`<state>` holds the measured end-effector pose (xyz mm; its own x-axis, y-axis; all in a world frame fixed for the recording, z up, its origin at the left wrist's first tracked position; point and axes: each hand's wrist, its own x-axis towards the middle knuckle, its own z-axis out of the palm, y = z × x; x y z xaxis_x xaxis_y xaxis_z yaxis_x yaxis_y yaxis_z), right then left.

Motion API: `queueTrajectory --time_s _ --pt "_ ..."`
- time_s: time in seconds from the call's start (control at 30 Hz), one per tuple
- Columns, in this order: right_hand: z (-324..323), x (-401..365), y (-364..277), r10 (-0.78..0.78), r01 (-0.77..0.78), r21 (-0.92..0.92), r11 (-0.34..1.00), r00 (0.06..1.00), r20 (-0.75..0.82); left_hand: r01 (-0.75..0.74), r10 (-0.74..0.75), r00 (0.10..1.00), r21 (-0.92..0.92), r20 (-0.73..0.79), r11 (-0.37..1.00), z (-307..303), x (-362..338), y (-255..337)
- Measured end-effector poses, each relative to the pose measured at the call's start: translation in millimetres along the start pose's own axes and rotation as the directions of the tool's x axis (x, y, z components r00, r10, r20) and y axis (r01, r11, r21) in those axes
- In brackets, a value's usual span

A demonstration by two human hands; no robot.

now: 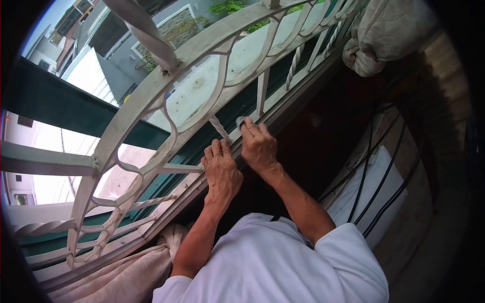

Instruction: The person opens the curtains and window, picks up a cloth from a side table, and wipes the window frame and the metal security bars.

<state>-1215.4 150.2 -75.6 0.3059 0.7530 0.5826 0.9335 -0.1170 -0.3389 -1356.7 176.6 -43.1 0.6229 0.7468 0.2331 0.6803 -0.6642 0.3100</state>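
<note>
A white metal window grille (135,118) with curved and twisted bars runs diagonally across the view. My left hand (221,169) rests at the grille's lower rail, its fingers pressed together beside the foot of a twisted bar (219,128). Whatever lies under those fingertips is hidden. Just to the right is my right hand (258,145), its fingers curled around a small greyish piece (240,121) that sticks out at the fingertips near the sill (283,103). This piece is blurred and too small to name.
Tied curtains hang at the upper right (381,38) and lower left (144,267). Black cables (386,187) cross a white object (376,194) on the right. Green frame members (65,91) stand behind the grille, with buildings outside.
</note>
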Motion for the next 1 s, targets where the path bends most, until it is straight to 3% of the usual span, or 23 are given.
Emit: queueTrajectory --time_s 0.03,0.13,0.17,0.2,0.27,0.4,0.47,0.53,0.6,0.67,0.8,0.87,0.93,1.0 --pt "1.1 -7.8 -14.0 -0.079 0.076 0.066 0.995 0.996 0.037 0.012 -0.012 1.0 -0.013 -0.008 1.0 0.5 -0.1 1.3" --pt "-14.7 -3.4 8.6 -0.117 0.11 0.067 0.992 0.987 0.106 -0.009 0.009 1.0 0.015 0.012 1.0 -0.6 1.8 -1.2" --pt "-21.9 9.0 20.5 -0.028 0.03 -0.012 0.999 0.992 0.126 -0.038 0.037 0.999 0.049 0.028 0.998 -2.4 2.1 -2.9" --pt "-15.7 8.2 20.5 -0.036 0.037 -0.007 0.999 0.99 0.133 -0.026 0.025 0.999 0.05 0.027 0.998 -4.6 3.1 -3.9" --pt "0.9 4.5 12.0 -0.033 0.034 -0.054 0.998 0.999 0.012 -0.021 0.021 0.998 -0.01 0.055 1.0 -8.5 7.1 -4.9" --pt "-10.6 -4.7 6.2 -0.143 0.133 0.083 0.988 0.981 0.129 -0.018 0.017 0.997 0.005 0.072 1.0 -8.3 8.4 -1.3" --pt "-12.9 5.8 19.6 -0.092 0.092 0.003 0.996 0.985 0.143 -0.029 0.027 0.996 0.027 0.081 0.999 -7.6 8.4 -4.2" --pt "-4.3 6.7 18.3 -0.029 0.035 -0.099 0.994 0.998 0.061 -0.036 0.033 0.997 0.039 0.077 0.999 -8.1 8.8 -3.7" --pt "-4.3 -0.6 2.7 -0.038 0.042 -0.09 0.995 0.998 0.055 -0.062 0.059 0.996 0.049 0.066 0.997 -9.4 10.5 -4.2" --pt "-12.9 -10.6 -3.2 -0.112 0.118 -0.026 0.993 0.982 0.155 -0.059 0.053 0.994 0.063 0.094 0.996 -7.8 8.1 -2.9" --pt "-6.2 15.1 24.4 -0.053 0.082 -0.229 0.97 0.99 0.129 -0.095 0.09 0.991 0.047 0.101 0.994 -10.9 6.4 -9.5" --pt "-8.6 4.6 18.7 -0.029 0.056 -0.246 0.968 0.993 0.111 -0.111 0.107 0.991 0.043 0.084 0.993 -9.8 4.1 -10.0" --pt "-13.2 -9.1 19.0 -0.007 0.01 -0.102 0.995 1.0 0.023 -0.125 0.12 0.989 0.053 0.088 0.991 -9.4 3.1 -11.2" --pt "-16.8 -4.1 25.9 -0.002 0.004 -0.075 0.997 0.999 0.038 -0.138 0.132 0.987 0.061 0.09 0.989 -9.0 5.8 -13.0"
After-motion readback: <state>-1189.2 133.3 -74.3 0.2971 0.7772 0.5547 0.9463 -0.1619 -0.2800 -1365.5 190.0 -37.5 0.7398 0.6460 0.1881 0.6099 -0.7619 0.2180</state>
